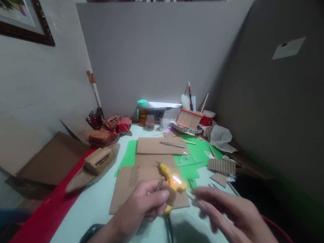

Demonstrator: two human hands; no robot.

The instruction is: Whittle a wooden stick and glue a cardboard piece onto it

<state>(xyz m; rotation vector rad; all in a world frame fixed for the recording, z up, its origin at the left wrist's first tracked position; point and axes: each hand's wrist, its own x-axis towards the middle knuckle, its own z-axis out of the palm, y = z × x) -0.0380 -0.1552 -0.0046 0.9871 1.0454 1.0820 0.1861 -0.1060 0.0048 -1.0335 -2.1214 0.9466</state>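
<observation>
My left hand (150, 199) is closed on a small round cardboard piece (171, 194), pinched between thumb and fingers. My right hand (226, 212) is to the right of it, fingers slightly apart and a little blurred. Nothing plainly sits in its grip, though a thin pale strip (189, 193) shows by its fingertips. Just beyond both hands a yellow glue gun (171, 177) lies on cardboard sheets (126, 189), its nozzle pointing away to the left. A black cord (171, 234) runs from it toward me.
At left stands a cardboard boat model (96, 165), with reddish models (101, 136) behind it. A metal ruler (172, 144) and a clear set square (187, 159) rest mid-table. Green sheet (130, 153), corrugated scraps (222, 166) and a lidded jar (142, 112) are around. A grey panel closes the right side.
</observation>
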